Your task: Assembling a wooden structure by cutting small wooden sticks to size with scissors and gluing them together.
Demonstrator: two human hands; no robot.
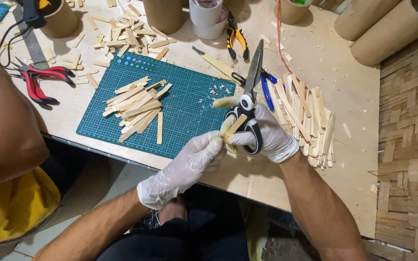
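Observation:
Both my hands wear white gloves. My right hand [272, 137] grips the black handles of a pair of scissors [252, 77], whose blades point up and away over the table. My left hand [185, 166] pinches a short wooden stick [234, 127] that rests against the scissor handles between both hands. A pile of trimmed wooden sticks [139, 107] lies on the green cutting mat [189, 104] to the left. A longer heap of uncut sticks [306, 118] lies right of my right hand.
Another person's arm in a yellow shirt [6, 145] is at the left. Red pliers [42, 79], yellow-handled pliers [237, 41], a blue-handled tool [266, 89], a metal ruler [30, 43], cardboard tubes [388, 26], a white cup [206, 17] and scattered sticks [126, 36] sit on the plywood table [354, 96].

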